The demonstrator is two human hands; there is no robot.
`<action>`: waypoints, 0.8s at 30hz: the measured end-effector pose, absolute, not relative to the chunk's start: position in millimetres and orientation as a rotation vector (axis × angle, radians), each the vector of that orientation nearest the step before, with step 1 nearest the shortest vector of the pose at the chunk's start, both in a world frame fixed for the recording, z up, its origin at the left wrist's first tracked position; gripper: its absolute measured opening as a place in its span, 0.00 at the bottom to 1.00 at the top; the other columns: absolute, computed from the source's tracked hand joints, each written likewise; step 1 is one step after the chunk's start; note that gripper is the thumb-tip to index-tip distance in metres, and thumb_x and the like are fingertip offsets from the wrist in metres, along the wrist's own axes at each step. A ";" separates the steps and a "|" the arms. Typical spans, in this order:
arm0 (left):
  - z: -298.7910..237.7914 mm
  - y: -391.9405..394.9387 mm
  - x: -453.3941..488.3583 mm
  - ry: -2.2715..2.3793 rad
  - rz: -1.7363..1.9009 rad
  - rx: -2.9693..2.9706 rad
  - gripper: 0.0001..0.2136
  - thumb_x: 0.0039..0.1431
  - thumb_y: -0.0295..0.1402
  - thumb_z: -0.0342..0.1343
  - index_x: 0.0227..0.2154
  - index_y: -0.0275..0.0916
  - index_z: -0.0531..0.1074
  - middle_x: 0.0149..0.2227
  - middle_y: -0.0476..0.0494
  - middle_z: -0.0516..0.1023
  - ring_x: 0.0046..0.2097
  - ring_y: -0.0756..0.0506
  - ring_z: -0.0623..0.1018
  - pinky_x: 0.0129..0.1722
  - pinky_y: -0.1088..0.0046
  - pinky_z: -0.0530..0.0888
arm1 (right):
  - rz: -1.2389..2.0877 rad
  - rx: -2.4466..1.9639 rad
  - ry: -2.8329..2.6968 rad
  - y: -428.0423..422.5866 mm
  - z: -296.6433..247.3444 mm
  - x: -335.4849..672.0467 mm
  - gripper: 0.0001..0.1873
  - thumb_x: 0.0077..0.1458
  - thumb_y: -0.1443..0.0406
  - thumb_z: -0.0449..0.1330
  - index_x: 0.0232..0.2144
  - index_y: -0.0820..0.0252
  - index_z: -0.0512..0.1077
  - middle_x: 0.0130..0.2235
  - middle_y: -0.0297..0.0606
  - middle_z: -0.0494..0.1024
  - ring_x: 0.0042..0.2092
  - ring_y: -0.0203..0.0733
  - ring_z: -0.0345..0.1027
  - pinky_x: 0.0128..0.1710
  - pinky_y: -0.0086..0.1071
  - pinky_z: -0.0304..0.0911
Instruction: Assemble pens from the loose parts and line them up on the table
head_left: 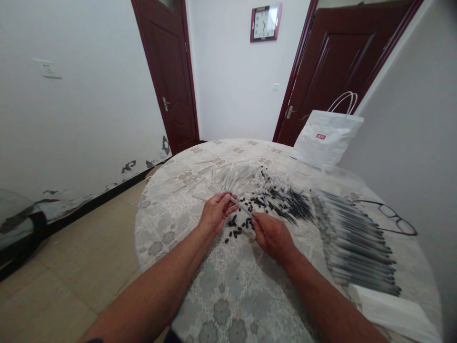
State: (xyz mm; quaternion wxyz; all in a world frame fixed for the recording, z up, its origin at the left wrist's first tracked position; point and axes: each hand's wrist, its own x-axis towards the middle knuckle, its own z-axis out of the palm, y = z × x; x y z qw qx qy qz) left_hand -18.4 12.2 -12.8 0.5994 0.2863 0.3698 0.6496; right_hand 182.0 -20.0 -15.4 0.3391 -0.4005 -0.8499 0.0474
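Between my two hands, over the table, is a slim pen barrel (242,206), slanting down to the right. My left hand (216,212) pinches its upper left end. The fingers of my right hand (272,234) are closed on its lower right end. Small black caps (233,233) lie scattered on the cloth just below the barrel. Behind my hands is a spread of clear, pale barrels (235,177). To the right of them sits a pile of dark refills (294,205) with white and black small parts about it.
Rows of assembled-looking pens (357,243) lie at the right, beside a pair of glasses (392,216). A white paper bag (326,138) stands at the back right. Something white and flat (392,309) lies at the near right. A patterned cloth (164,209) covers the round table.
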 end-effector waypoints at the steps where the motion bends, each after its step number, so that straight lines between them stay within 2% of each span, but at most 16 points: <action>1: -12.5 12.0 -18.4 0.856 1.502 0.668 0.12 0.54 0.33 0.65 0.40 0.34 0.75 0.41 0.36 0.81 0.39 0.45 0.82 0.38 0.70 0.79 | 0.154 -1.049 -2.191 -19.8 -14.1 182.9 0.16 0.64 0.65 0.50 0.49 0.59 0.73 0.42 0.46 0.81 0.42 0.47 0.75 0.45 0.36 0.67; 5: -13.4 11.7 -17.1 0.853 1.489 0.685 0.12 0.54 0.34 0.65 0.40 0.34 0.75 0.41 0.36 0.81 0.40 0.45 0.82 0.39 0.69 0.80 | 0.415 -1.088 -2.050 -17.3 -10.6 185.8 0.13 0.63 0.62 0.53 0.44 0.55 0.76 0.38 0.40 0.82 0.38 0.44 0.75 0.40 0.34 0.67; 8: -15.0 12.0 -16.1 0.856 1.497 0.701 0.12 0.55 0.34 0.64 0.40 0.34 0.75 0.42 0.35 0.81 0.41 0.44 0.82 0.40 0.69 0.80 | 0.761 -1.149 -1.882 -14.2 -11.3 186.1 0.12 0.61 0.59 0.55 0.39 0.55 0.77 0.29 0.35 0.79 0.29 0.40 0.72 0.28 0.29 0.64; 11: -15.6 11.5 -15.5 0.860 1.475 0.730 0.12 0.56 0.35 0.64 0.41 0.35 0.74 0.42 0.35 0.81 0.43 0.43 0.82 0.40 0.67 0.80 | 1.152 -1.174 -1.698 -11.6 -12.4 186.0 0.12 0.59 0.57 0.57 0.37 0.56 0.76 0.24 0.31 0.74 0.21 0.34 0.63 0.19 0.25 0.57; 16: -12.3 11.1 -15.4 0.932 1.444 0.827 0.14 0.56 0.37 0.63 0.42 0.36 0.72 0.45 0.34 0.80 0.44 0.43 0.81 0.40 0.67 0.80 | 1.409 -1.120 -1.625 -8.9 -8.3 189.5 0.12 0.59 0.58 0.55 0.38 0.58 0.74 0.25 0.29 0.74 0.19 0.32 0.62 0.17 0.23 0.56; 18: -10.3 11.4 -15.0 0.966 1.434 0.849 0.14 0.56 0.39 0.63 0.41 0.36 0.72 0.44 0.35 0.81 0.44 0.43 0.82 0.41 0.66 0.80 | 1.341 -1.133 -1.702 -7.9 -4.7 191.8 0.12 0.61 0.59 0.53 0.39 0.58 0.74 0.26 0.30 0.75 0.20 0.32 0.64 0.19 0.24 0.57; 21: -7.5 8.5 -12.0 1.003 1.390 0.925 0.17 0.54 0.41 0.64 0.42 0.38 0.73 0.43 0.37 0.81 0.42 0.43 0.82 0.40 0.65 0.80 | 0.910 -1.142 -1.960 -8.6 2.3 194.1 0.08 0.61 0.63 0.56 0.36 0.56 0.75 0.29 0.31 0.78 0.30 0.35 0.71 0.29 0.25 0.62; 24: -6.9 1.6 -7.1 1.005 1.270 1.100 0.19 0.52 0.43 0.66 0.44 0.38 0.75 0.38 0.39 0.82 0.39 0.42 0.82 0.38 0.64 0.80 | 0.562 -1.136 -2.148 -11.2 9.1 195.0 0.07 0.61 0.66 0.57 0.38 0.56 0.75 0.34 0.32 0.80 0.37 0.37 0.72 0.37 0.26 0.61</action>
